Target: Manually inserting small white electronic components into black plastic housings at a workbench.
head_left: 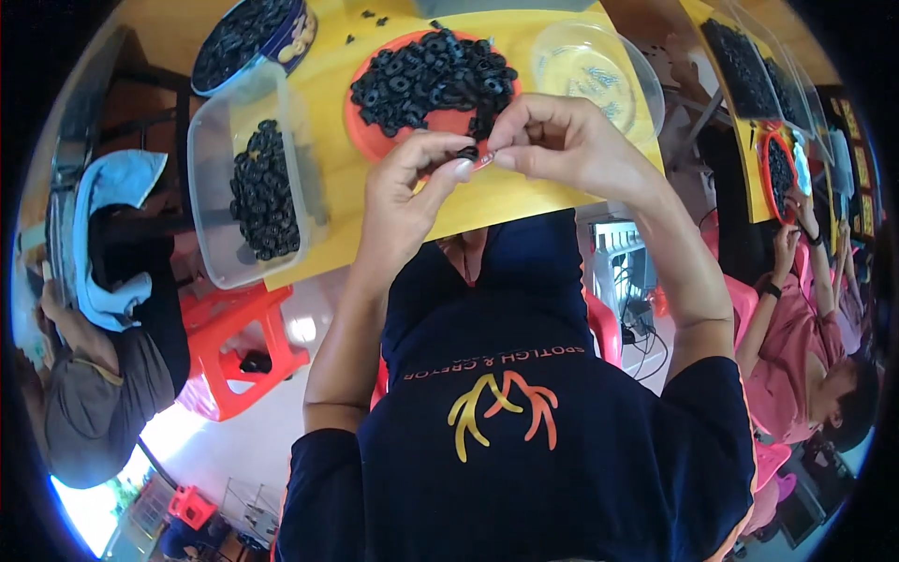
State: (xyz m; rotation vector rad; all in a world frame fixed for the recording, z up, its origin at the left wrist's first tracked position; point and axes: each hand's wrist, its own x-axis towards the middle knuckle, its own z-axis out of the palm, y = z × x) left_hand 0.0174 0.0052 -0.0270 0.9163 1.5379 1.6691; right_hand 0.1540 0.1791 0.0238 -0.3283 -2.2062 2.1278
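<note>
My left hand (403,192) pinches a small black ring-shaped part (467,153) between thumb and forefinger, over the near edge of a red plate (360,139). Close beside it, my right hand (576,145) has its thumb and forefinger pressed together at the same part. Something small and pale shows at those fingertips, too tiny to name. Heaped on the plate are many loose black ring parts (412,80). A clear round tub (646,80), just beyond my right hand, contains small shiny metal pieces (599,82).
Left on the yellow table (337,234) stands a clear rectangular box (208,215) with black parts (265,201). Behind it is a round tin (292,51) full of black pieces. A red stool (229,351) is at lower left. People sit on both sides.
</note>
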